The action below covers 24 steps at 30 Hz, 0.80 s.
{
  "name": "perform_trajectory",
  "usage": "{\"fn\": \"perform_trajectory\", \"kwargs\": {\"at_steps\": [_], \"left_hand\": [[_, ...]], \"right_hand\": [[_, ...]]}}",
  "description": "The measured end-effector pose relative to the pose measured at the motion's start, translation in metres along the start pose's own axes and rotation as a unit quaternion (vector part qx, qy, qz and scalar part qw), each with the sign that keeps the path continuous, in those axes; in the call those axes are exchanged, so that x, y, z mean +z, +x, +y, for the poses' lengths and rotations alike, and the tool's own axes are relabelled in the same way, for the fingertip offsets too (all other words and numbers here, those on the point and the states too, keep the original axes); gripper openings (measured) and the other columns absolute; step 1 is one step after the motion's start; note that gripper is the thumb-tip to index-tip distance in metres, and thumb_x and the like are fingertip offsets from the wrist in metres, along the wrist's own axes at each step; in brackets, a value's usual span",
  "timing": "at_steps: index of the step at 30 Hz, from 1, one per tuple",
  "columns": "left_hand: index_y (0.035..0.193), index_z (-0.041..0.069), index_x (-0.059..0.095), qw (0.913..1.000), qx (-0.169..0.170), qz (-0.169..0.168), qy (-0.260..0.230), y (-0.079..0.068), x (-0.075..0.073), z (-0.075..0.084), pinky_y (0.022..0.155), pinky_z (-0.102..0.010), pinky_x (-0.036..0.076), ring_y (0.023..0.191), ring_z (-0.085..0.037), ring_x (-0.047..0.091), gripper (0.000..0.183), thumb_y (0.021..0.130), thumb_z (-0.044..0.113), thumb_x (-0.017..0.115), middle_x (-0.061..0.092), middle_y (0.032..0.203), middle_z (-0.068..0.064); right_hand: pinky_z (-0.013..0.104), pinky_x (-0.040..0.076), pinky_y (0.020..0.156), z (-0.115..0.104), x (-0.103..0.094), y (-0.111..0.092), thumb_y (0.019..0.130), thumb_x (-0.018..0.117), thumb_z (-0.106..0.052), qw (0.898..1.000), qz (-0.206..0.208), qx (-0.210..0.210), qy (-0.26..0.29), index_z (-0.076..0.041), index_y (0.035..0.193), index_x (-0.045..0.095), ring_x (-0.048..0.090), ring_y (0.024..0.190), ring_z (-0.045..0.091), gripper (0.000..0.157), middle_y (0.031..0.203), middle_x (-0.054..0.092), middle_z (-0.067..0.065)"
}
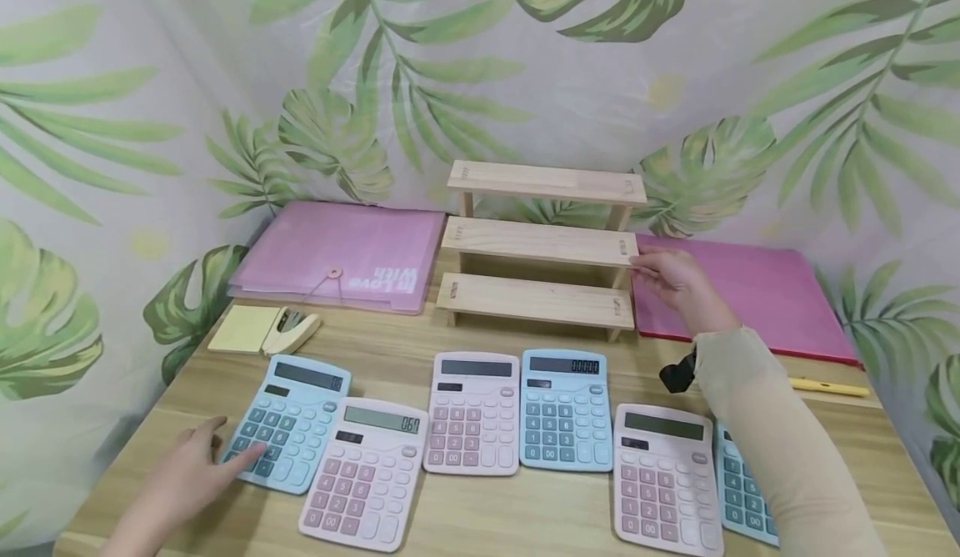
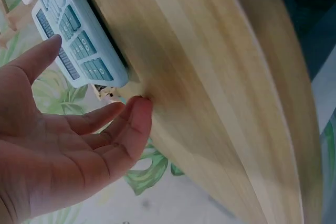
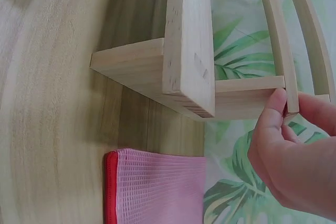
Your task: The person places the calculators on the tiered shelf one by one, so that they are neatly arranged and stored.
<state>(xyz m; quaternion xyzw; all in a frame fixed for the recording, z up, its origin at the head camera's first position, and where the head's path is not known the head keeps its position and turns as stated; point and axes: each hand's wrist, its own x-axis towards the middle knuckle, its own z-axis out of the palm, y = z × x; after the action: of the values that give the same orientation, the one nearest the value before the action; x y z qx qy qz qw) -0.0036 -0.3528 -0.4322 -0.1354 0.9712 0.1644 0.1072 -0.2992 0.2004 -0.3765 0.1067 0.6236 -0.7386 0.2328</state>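
A light wooden three-step rack (image 1: 536, 242) stands at the back of the table. My right hand (image 1: 678, 283) pinches the right end of its middle shelf, thumb on one face and fingers on the other, as the right wrist view shows. My left hand (image 1: 183, 472) is at the left edge of the leftmost blue calculator (image 1: 294, 432). Its thumb reaches over the keys, while the other fingers bend loosely beside the calculator, near the wood surface. Close by on the right lies a pink calculator (image 1: 363, 474), its display lit with digits.
A pink calculator (image 1: 472, 413) and a blue one (image 1: 566, 411) lie mid-table; another pink (image 1: 666, 482) and a blue one (image 1: 742, 490), partly behind my sleeve, are right. Behind are a pink folder (image 1: 337, 248), sticky notes (image 1: 243, 328), a stapler (image 1: 292, 332), a pink zip pouch (image 1: 765, 290) and a yellow pen (image 1: 828, 387).
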Motion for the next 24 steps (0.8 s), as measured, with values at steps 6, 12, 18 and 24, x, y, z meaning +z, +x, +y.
{"fn": "perform_trajectory", "kwargs": {"at_steps": [6, 12, 18, 24], "left_hand": [[0.125, -0.019, 0.037, 0.9998, 0.003, -0.006, -0.018, 0.007, -0.002, 0.002, 0.067, -0.044, 0.047, 0.082, -0.03, 0.055, 0.093, 0.079, 0.057, 0.062, 0.058, 0.09, -0.024], [0.122, -0.023, 0.033, 0.9972, -0.007, -0.054, -0.051, 0.015, -0.005, -0.001, 0.068, -0.039, 0.048, 0.081, -0.026, 0.055, 0.091, 0.079, 0.05, 0.066, 0.058, 0.09, -0.023], [0.126, -0.023, 0.031, 0.9823, -0.033, -0.135, -0.126, 0.012, -0.01, -0.025, 0.082, -0.04, 0.049, 0.099, -0.031, 0.054, 0.082, 0.088, 0.045, 0.057, 0.054, 0.112, -0.032], [0.138, -0.019, 0.005, 0.941, -0.053, -0.185, -0.278, 0.005, -0.024, -0.043, 0.081, -0.027, 0.055, 0.096, -0.005, 0.06, 0.08, 0.097, 0.038, 0.043, 0.06, 0.115, -0.013]], "right_hand": [[0.029, 0.025, 0.117, 0.003, -0.001, 0.004, 0.093, 0.045, 0.0, 1.0, -0.01, -0.008, 0.012, -0.005, 0.148, 0.012, 0.059, 0.083, 0.0, 0.064, 0.14, 0.038, 0.011], [0.027, 0.025, 0.117, 0.005, -0.002, 0.006, 0.093, 0.043, 0.001, 0.999, -0.014, -0.01, 0.031, -0.006, 0.148, 0.009, 0.061, 0.081, -0.001, 0.065, 0.153, 0.02, 0.013], [0.027, 0.029, 0.115, 0.005, -0.001, 0.009, 0.093, 0.045, 0.001, 0.999, -0.02, -0.023, 0.02, -0.004, 0.148, 0.009, 0.062, 0.081, 0.0, 0.065, 0.151, 0.023, 0.014], [0.019, 0.046, 0.098, 0.004, -0.003, 0.008, 0.092, 0.046, 0.001, 0.999, -0.022, -0.027, 0.025, -0.004, 0.148, 0.011, 0.063, 0.081, 0.002, 0.066, 0.098, 0.056, -0.004]]}}
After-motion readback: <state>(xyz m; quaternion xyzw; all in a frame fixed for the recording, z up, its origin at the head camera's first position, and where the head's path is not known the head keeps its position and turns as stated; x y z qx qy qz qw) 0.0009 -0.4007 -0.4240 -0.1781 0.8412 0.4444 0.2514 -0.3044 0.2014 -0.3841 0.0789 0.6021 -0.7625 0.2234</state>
